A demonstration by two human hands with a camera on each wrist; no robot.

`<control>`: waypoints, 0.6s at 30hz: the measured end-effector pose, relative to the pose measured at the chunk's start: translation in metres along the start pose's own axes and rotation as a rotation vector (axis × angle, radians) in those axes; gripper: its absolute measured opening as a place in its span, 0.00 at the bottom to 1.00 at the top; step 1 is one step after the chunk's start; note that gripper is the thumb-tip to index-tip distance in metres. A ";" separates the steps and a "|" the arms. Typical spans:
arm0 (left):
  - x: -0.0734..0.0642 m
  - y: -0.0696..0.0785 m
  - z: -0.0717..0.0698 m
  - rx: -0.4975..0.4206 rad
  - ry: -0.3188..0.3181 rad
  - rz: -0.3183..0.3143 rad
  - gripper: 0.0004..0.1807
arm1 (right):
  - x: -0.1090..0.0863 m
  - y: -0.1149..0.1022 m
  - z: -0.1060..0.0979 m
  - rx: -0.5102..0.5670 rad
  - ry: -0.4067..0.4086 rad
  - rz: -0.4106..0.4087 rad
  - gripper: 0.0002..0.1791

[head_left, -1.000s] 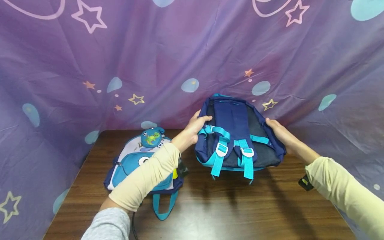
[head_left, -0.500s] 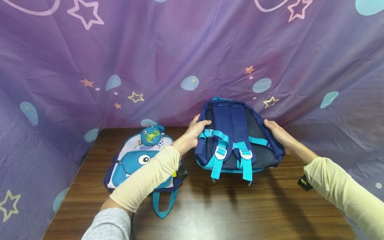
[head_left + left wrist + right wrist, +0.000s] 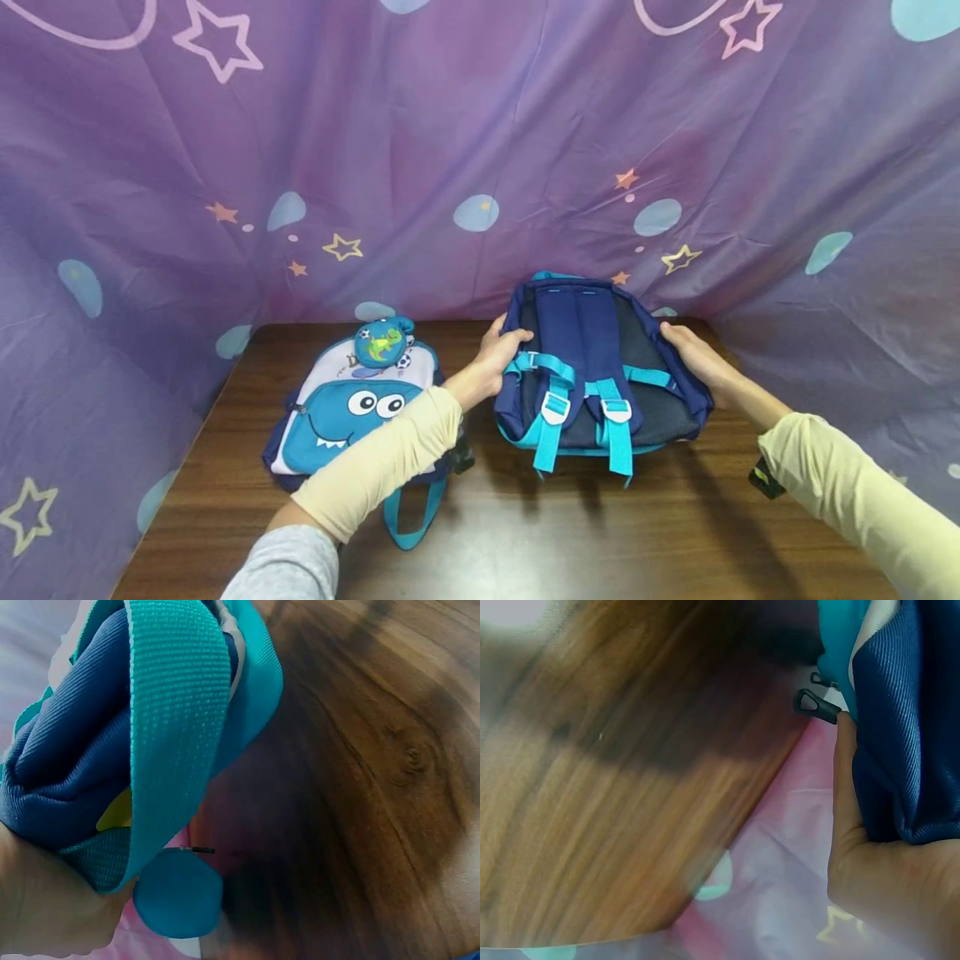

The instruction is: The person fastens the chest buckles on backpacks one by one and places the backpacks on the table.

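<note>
A navy backpack with turquoise straps is held with its back panel and shoulder straps toward me. My left hand grips its left side, thumb over the front edge and fingers behind. On the opposite side my right hand holds the edge, its fingers mostly hidden behind the bag. In the left wrist view a turquoise strap loops close by the left hand, with a round turquoise pouch hanging below. A black zipper pull shows at the right fingertips in the right wrist view.
A second backpack, white and blue with a cartoon monster face, lies at the left on the wooden table, partly behind my left forearm. A round dinosaur pouch rests on its top. A purple patterned cloth hangs behind the table.
Both hands have lowered the navy backpack toward the table, keeping their grip on its sides. The backpack on the left has stayed in place.
</note>
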State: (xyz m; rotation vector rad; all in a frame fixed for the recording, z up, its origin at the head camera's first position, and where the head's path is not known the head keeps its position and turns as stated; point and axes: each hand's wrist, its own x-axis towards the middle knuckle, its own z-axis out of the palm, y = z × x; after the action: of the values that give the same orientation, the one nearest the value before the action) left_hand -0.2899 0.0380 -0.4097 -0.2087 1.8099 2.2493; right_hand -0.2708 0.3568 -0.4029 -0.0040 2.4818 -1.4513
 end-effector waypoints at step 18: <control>0.002 -0.026 -0.007 0.049 0.002 -0.008 0.38 | -0.001 0.021 0.015 0.028 0.003 0.046 0.45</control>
State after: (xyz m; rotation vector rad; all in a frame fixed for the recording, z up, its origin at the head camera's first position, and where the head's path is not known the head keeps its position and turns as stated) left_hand -0.2851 0.0370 -0.4364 -0.2093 1.8594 2.1979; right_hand -0.2639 0.3547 -0.4271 0.0603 2.4473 -1.4675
